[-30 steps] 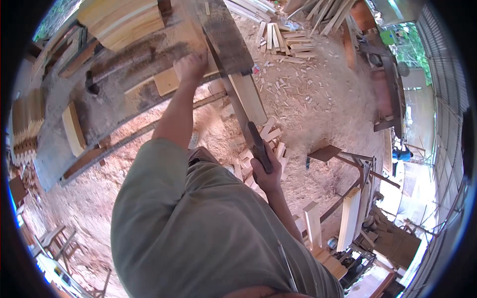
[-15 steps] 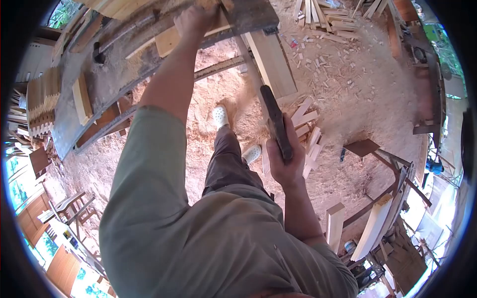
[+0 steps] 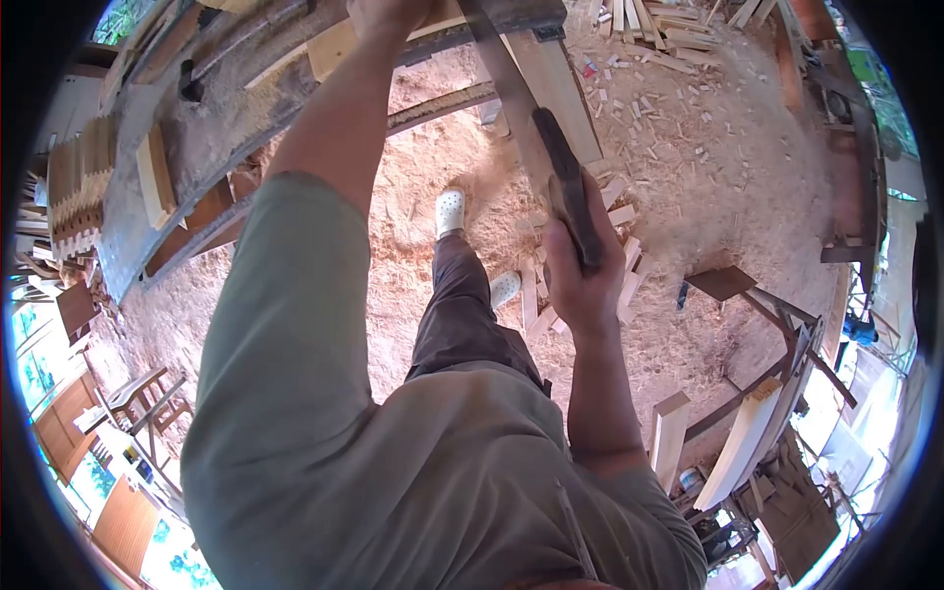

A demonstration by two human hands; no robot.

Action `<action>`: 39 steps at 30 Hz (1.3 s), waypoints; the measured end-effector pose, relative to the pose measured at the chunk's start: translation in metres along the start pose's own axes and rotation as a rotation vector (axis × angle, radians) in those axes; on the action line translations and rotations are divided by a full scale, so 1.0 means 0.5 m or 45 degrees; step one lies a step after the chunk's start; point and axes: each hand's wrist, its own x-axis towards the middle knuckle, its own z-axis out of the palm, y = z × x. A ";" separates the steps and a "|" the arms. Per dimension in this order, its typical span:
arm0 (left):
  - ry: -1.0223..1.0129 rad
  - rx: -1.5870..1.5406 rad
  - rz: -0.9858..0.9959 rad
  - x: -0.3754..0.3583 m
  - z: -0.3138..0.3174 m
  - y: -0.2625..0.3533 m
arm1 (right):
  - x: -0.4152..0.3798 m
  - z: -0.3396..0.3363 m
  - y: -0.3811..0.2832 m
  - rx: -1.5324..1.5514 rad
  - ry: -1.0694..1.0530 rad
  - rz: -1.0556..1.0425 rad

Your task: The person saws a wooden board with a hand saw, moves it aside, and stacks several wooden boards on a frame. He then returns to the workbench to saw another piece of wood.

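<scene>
My right hand is wrapped round the dark handle of a handsaw. The saw's blade runs up and left to the workbench, across its edge near a pale board. At the top of the view my left hand rests on a light wooden board lying on the bench, close to the blade. Its fingers are partly cut off by the frame edge. A wide pale plank lies beyond the blade, on its right side.
Offcuts and wood chips are scattered on the dusty floor. A short block and a dark tool sit on the bench. Upright boards stand at the lower right, a wooden chair at the lower left.
My right hand and the saw have moved slightly up and to the right. My left hand appears higher, nearer the frame's top. The view has shifted a little.
</scene>
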 end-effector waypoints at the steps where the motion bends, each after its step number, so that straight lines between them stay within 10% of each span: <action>1: -0.017 0.013 -0.006 0.003 -0.001 -0.001 | -0.012 -0.004 0.004 0.003 0.002 -0.002; 25: -0.168 0.179 -0.037 0.002 0.006 -0.003 | 0.159 0.066 -0.017 -0.126 0.011 -0.179; 33: -0.237 0.167 -0.036 0.001 0.001 -0.002 | -0.108 -0.043 0.015 -0.177 0.057 -0.149; 39: -0.187 0.078 -0.044 -0.002 0.009 -0.005 | 0.158 0.064 -0.037 -0.178 -0.048 -0.024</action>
